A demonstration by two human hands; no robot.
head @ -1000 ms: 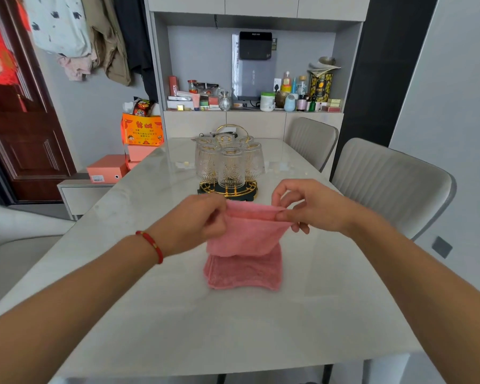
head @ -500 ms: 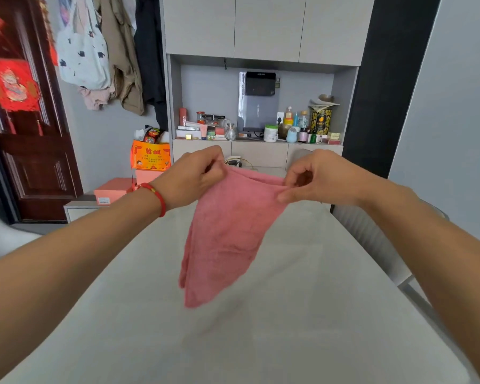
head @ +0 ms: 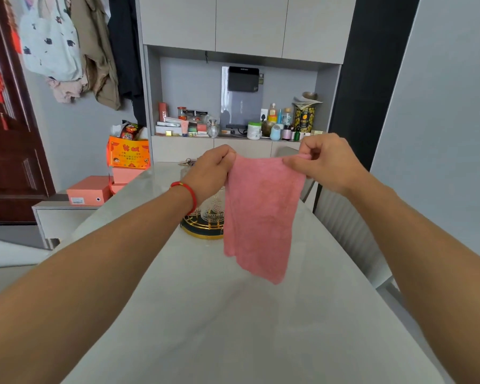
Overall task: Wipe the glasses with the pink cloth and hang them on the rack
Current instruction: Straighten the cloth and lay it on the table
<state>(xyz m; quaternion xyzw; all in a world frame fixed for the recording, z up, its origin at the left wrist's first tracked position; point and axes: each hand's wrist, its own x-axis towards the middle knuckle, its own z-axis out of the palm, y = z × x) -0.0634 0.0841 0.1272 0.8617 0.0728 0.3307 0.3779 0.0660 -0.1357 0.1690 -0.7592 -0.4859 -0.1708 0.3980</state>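
The pink cloth (head: pixel 261 212) hangs unfolded in the air above the table, stretched by its top edge between my two hands. My left hand (head: pixel 209 173) pinches the cloth's top left corner and my right hand (head: pixel 326 162) pinches its top right corner. Behind the cloth and my left wrist, the round rack (head: pixel 203 227) with its gold and dark base stands on the table. Part of a clear patterned glass (head: pixel 212 209) shows on it; the remainder of the rack and the other glasses are hidden.
The pale marble table (head: pixel 205 314) stretches ahead. Grey chairs (head: pixel 347 228) stand along its right side. An orange box (head: pixel 128 153) and pink boxes (head: pixel 89 191) sit off the far left corner. A cluttered shelf (head: pixel 233 128) lies behind.
Both hands lifted the folded cloth off the table and it opened out to hang full length. The hands have since spread a little wider, and the rack base has come back into view.
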